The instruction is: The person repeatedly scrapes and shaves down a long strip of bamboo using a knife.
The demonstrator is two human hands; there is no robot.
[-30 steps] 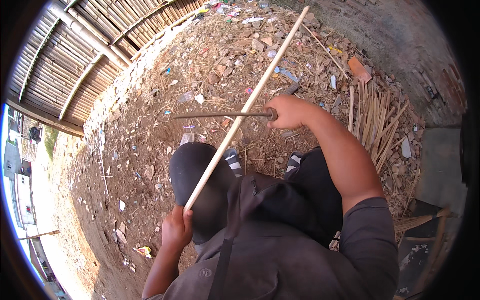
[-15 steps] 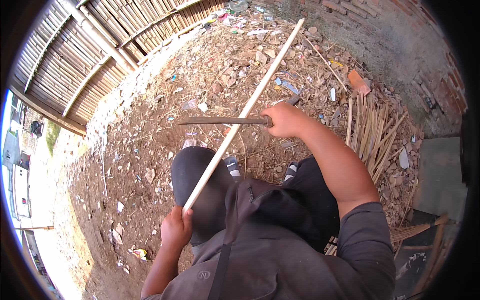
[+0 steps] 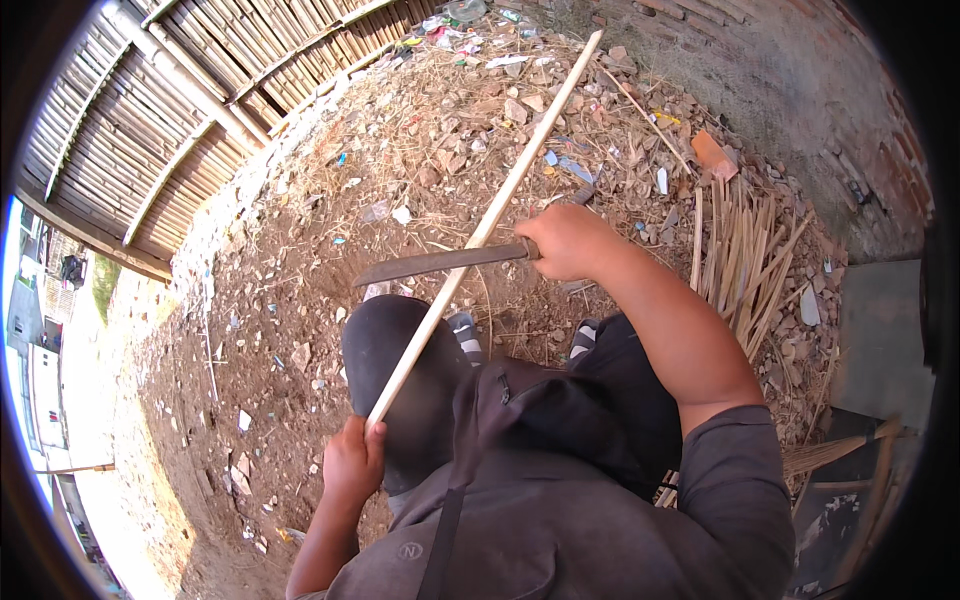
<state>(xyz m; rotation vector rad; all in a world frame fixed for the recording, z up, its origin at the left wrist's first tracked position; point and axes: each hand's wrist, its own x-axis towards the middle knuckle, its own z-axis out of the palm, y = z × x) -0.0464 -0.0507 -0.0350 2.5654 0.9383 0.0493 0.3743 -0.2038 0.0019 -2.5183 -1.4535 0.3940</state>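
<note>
My left hand (image 3: 353, 460) grips the lower end of a long, pale wooden strip (image 3: 520, 170), which slants up and away to the right past my knee. My right hand (image 3: 570, 242) is closed round the handle of a machete (image 3: 430, 264). Its dark, worn blade points left and crosses over the strip near the strip's middle, just beyond my left knee. Whether the edge touches the wood I cannot tell. Most of the handle is hidden inside my fist.
A pile of split strips (image 3: 745, 265) lies on the ground to my right, near an orange brick piece (image 3: 714, 156). Stones and litter cover the dirt. A bamboo wall (image 3: 150, 120) rises at far left, a brick wall (image 3: 780, 110) at far right, and a grey panel (image 3: 878, 335) stands at right.
The machete has come slightly nearer me along the strip, its tip dropping and its blade turning so more of its flat shows. My left hand still holds the strip.
</note>
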